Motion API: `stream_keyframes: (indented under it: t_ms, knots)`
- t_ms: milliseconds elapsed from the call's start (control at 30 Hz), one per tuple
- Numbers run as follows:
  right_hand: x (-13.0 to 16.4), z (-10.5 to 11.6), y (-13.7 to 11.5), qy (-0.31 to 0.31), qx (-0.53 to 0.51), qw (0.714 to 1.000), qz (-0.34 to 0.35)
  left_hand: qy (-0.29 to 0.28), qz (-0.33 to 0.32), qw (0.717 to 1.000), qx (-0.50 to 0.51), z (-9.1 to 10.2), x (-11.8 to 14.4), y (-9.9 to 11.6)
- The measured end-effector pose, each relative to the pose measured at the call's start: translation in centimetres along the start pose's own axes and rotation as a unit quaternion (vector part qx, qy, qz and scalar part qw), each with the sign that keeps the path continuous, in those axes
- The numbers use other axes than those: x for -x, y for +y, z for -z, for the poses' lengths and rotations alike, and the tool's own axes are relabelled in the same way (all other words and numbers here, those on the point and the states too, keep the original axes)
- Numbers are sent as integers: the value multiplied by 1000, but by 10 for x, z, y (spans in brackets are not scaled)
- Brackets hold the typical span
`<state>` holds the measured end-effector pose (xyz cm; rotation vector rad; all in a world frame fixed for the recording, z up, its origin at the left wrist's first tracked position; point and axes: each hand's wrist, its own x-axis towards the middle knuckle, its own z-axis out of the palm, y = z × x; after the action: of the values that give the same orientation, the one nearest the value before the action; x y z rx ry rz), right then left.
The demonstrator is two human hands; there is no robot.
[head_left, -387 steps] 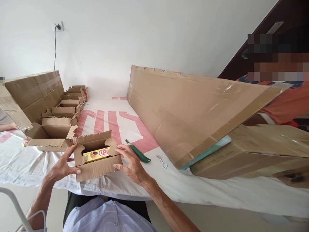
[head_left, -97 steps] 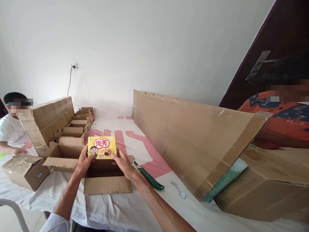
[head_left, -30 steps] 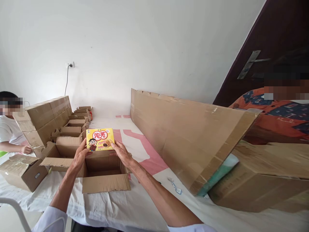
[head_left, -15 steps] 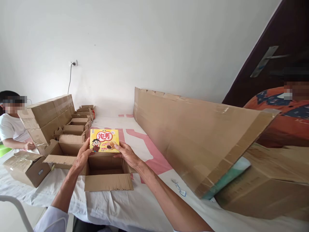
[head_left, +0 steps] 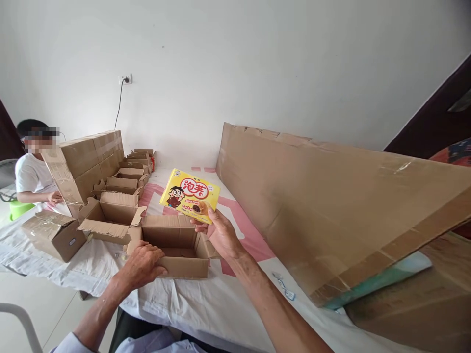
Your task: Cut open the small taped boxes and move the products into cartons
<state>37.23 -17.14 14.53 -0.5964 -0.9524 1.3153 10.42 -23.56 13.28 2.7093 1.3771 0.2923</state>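
A yellow snack box [head_left: 190,196] with red lettering and a cartoon child is tilted above the far right part of an open cardboard box [head_left: 186,268]. My right hand [head_left: 222,233] grips its lower right corner, thumb on the front face. At the near left corner of the cardboard box, my left hand [head_left: 143,264] closes over the edge, fingers reaching inside and thumb against the front flap. The visible part of the box's inside shows bare cardboard.
Several open cardboard boxes [head_left: 119,203] run in a row toward the wall, beside stacked sealed cartons [head_left: 79,169]. A closed carton [head_left: 55,235] lies at left. A long cardboard panel [head_left: 312,206] stands at right. A person [head_left: 33,179] sits at far left.
My left hand has let go of the snack box and moved down to the cardboard box's edge. My right hand has raised and tilted the snack box. The view has turned right.
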Motion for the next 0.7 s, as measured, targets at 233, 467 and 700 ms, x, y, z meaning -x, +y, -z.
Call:
stream_keyframes:
  t_ms: [233, 467, 700]
  knots:
    - [11, 0, -14, -1, 11, 1000, 21, 32, -35, 999, -14, -14, 6, 20]
    - [17, 3, -18, -1, 25, 1000, 19, 43, -75, 996, 7, -13, 8, 45]
    - [24, 13, -18, 8, 36, 999, 14, 272, -11, 958, 90, 5, 30, 21]
